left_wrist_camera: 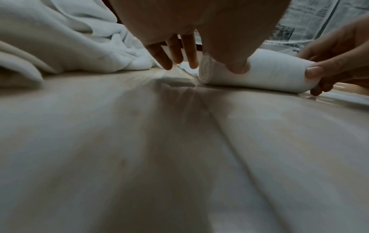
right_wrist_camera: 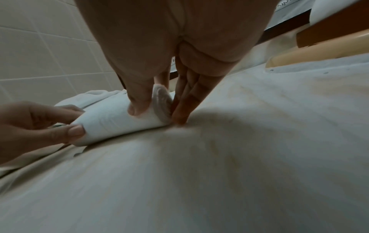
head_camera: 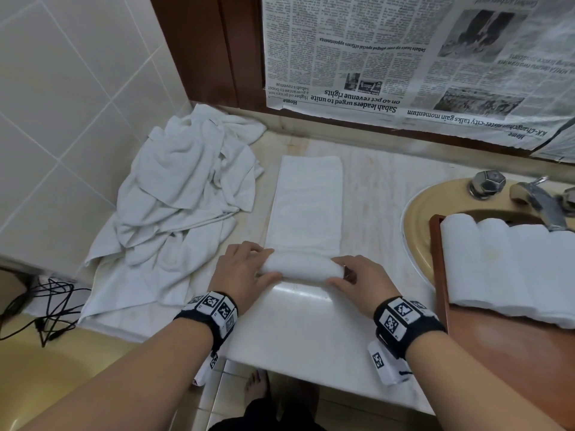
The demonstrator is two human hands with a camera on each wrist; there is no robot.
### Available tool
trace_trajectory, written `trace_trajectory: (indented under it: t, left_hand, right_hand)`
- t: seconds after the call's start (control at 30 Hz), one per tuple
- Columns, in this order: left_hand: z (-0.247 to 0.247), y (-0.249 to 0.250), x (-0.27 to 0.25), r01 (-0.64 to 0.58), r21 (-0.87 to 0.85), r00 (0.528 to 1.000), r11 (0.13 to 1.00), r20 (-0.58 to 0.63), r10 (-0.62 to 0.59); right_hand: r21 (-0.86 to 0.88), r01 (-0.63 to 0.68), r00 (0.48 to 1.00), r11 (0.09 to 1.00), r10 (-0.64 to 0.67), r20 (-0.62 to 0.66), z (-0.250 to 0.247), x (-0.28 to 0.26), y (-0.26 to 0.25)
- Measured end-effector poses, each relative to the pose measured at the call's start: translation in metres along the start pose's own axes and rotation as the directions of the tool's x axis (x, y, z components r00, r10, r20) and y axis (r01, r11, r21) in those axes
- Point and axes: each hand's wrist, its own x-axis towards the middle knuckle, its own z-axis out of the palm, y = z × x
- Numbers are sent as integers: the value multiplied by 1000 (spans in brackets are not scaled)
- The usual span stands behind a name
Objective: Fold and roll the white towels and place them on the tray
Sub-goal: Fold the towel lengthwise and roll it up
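Observation:
A white towel (head_camera: 306, 206) lies folded into a long strip on the counter, its near end wound into a roll (head_camera: 300, 268). My left hand (head_camera: 271, 264) grips the roll's left end, thumb on the near side and fingers over the far side. My right hand (head_camera: 333, 270) grips the right end the same way. In the left wrist view the thumb presses the roll (left_wrist_camera: 265, 71) while the fingers (left_wrist_camera: 175, 53) reach down past its spiral end. The right wrist view shows the roll (right_wrist_camera: 111, 121) under my thumb. A brown wooden tray (head_camera: 440, 275) at the right holds several rolled towels (head_camera: 513, 269).
A heap of loose white towels (head_camera: 180, 194) fills the counter's left side against the tiled wall. The tray rests over a yellow sink (head_camera: 413, 225) with a chrome faucet (head_camera: 543, 203). Newspaper (head_camera: 404, 57) covers the back wall. Black cables (head_camera: 46, 306) lie at lower left.

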Motion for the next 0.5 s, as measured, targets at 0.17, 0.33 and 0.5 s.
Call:
trace_trajectory:
  t: [0.17, 0.33, 0.5]
  left_hand:
    - [6, -5, 7, 95, -127, 995, 987, 43, -90]
    - [7, -2, 13, 199, -196, 979, 960, 83, -186]
    - [1, 8, 19, 315, -231, 947, 921, 143, -288]
  right_hand:
    - [147, -96, 992, 985, 82, 97, -11, 11, -4]
    - [319, -199, 979, 927, 171, 114, -12, 20, -5]
    - [526, -376, 926, 763, 323, 194, -11, 28, 0]
